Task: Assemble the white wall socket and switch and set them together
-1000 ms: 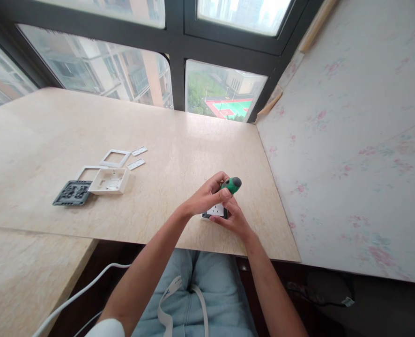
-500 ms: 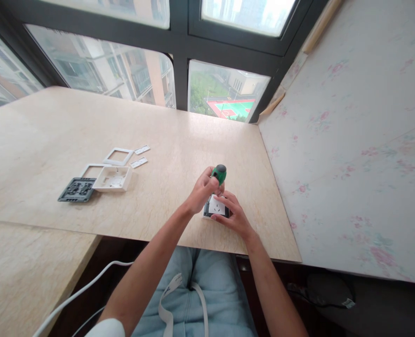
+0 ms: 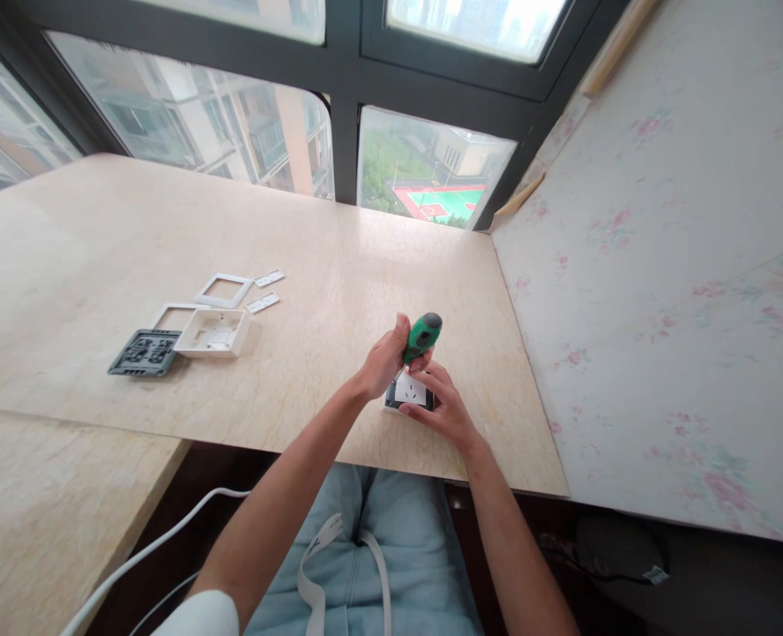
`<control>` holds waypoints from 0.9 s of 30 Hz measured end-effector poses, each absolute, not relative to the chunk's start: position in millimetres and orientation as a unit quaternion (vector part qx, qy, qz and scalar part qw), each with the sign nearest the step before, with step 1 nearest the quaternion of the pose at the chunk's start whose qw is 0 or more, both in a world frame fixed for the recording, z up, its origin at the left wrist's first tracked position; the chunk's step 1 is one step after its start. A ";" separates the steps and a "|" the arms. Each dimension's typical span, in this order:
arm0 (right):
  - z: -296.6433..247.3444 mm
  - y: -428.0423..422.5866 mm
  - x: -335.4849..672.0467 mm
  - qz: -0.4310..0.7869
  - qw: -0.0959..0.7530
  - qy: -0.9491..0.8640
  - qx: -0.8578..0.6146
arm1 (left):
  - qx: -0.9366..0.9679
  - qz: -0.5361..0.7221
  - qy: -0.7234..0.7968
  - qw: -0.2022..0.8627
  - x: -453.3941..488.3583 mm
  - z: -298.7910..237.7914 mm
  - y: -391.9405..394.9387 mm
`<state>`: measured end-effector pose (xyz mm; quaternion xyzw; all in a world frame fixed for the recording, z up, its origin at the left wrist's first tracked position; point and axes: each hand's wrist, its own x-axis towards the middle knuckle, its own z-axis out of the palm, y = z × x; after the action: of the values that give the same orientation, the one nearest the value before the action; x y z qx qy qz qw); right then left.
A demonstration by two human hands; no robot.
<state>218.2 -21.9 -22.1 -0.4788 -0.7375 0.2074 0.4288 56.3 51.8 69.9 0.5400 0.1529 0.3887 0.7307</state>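
hands [image 3: 383, 362] grip screwdriver [image 3: 421, 335], socket [image 3: 410, 391]

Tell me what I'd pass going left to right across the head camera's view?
Grey switch module, white box, two white strips, left hand gripping green screwdriver, right hand holding white socket, flowered wall.

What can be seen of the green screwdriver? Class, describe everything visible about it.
The screwdriver has a stubby green handle with a dark grey end cap, plastic or rubber by its look. It tilts, cap up and rightward, working end down toward the white socket module near the front edge of the table. The left hand grips the handle; shaft and tip are mostly hidden. The right hand holds the socket module.
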 end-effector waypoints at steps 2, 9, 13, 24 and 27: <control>-20.1 -22.0 217.8 0.210 0.424 -0.738 -0.481 | 0.541 0.405 0.122 0.727 56.9 66.7 51.5; -19.6 -22.8 217.9 0.208 0.425 -0.738 -0.481 | 0.560 0.463 0.115 0.678 51.1 57.6 50.1; -23.5 -21.9 219.4 0.207 0.422 -0.743 -0.477 | 0.562 0.492 0.128 0.652 50.4 58.8 50.4; -25.9 -22.2 219.3 0.208 0.427 -0.736 -0.482 | 0.476 0.490 0.116 0.721 52.4 65.9 47.1; -26.4 -21.6 219.7 0.205 0.428 -0.741 -0.476 | 0.486 0.507 0.118 0.702 52.8 63.4 45.8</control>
<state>219.7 -21.6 -26.4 -0.4762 -0.7406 0.2045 0.4277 52.8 45.8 63.4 0.4856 0.1184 0.5074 0.7020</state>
